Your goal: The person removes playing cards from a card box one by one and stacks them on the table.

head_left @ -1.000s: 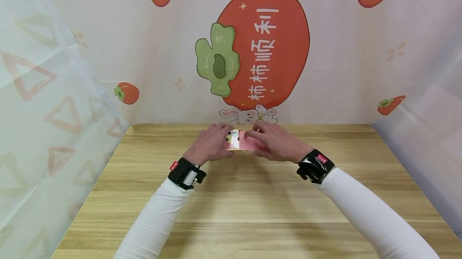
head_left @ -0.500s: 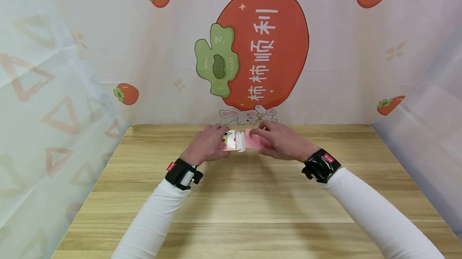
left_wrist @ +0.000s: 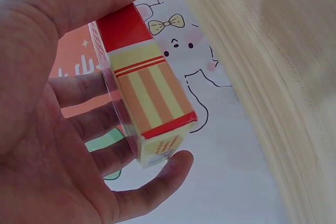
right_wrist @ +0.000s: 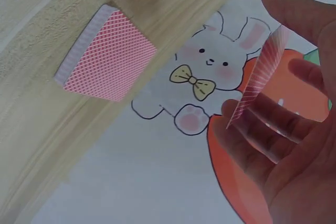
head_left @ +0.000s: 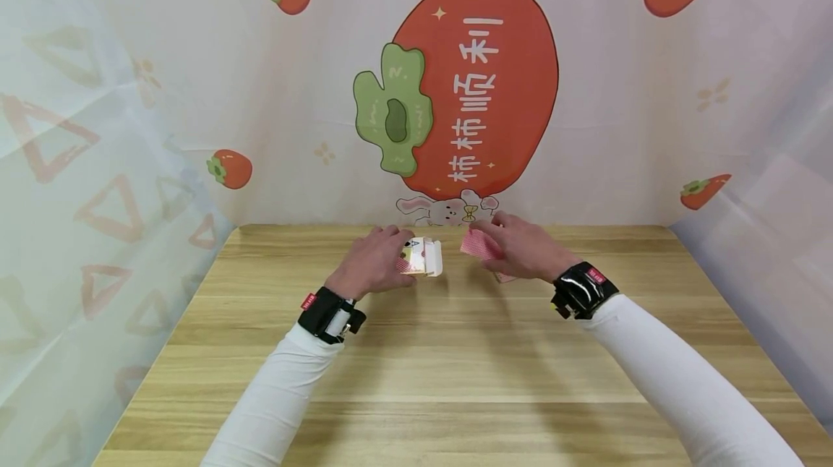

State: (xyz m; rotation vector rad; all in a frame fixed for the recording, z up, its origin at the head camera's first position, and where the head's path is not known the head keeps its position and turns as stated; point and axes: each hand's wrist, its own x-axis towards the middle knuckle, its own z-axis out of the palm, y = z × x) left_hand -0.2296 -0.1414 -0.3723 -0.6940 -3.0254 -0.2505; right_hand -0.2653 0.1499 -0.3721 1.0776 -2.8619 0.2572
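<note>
My left hand (head_left: 372, 261) grips a playing-card box (head_left: 413, 256) by its sides, its white end flap (head_left: 434, 257) standing out towards the right. In the left wrist view, the box's striped narrow side (left_wrist: 152, 95) lies between thumb and fingers. Over to the right, my right hand (head_left: 523, 246) holds a red-patterned playing card (head_left: 478, 243), tilted, against its curled fingers. The right wrist view shows that card (right_wrist: 257, 82) nearly edge-on. Below this hand a deck of cards (right_wrist: 110, 56) rests on the table, back pattern up; the head view mostly hides it.
The wooden table (head_left: 416, 380) reaches back to a hanging cloth (head_left: 599, 105) printed with persimmons and a rabbit. More printed cloth (head_left: 97, 163) hangs along the left side. Both wrists wear black straps (head_left: 584, 290).
The right hand has moved right, away from the box, drawing the cards out. The box's flap came into view. The deck now lies on the table, one card still in the right hand.
</note>
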